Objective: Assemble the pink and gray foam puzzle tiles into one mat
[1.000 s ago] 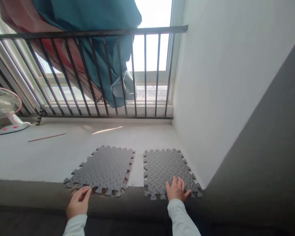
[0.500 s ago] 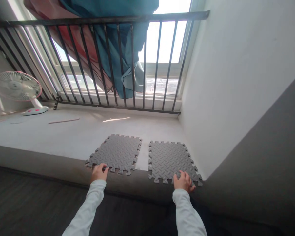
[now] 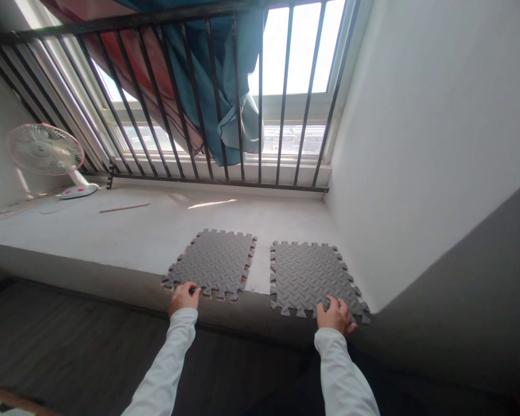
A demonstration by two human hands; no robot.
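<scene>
Two grey interlocking foam mat tiles with a raised tread pattern and toothed edges lie side by side on the white ledge, a narrow strip of ledge between them. At the front edge of the left foam tile (image 3: 219, 260), near its left corner, my left hand (image 3: 185, 297) is closed, thumb and fingers pinching the rim. My right hand (image 3: 335, 316) grips the front edge of the right foam tile (image 3: 309, 274), toward its right corner, with curled fingers on top. Both tiles' front teeth stick out a little past the ledge's edge.
A white wall (image 3: 398, 150) rises beside the right tile. Behind the ledge (image 3: 125, 237) stands a black metal railing (image 3: 260, 115) with blue and red curtains (image 3: 199, 92) and a window. A fan (image 3: 47, 153) and a thin stick (image 3: 124, 207) are at the left. Dark floor (image 3: 69, 335) lies below.
The camera view has shifted, so everything appears slightly to the right and higher. Both hands keep the same places on their tiles, and the gap between the tiles looks about the same.
</scene>
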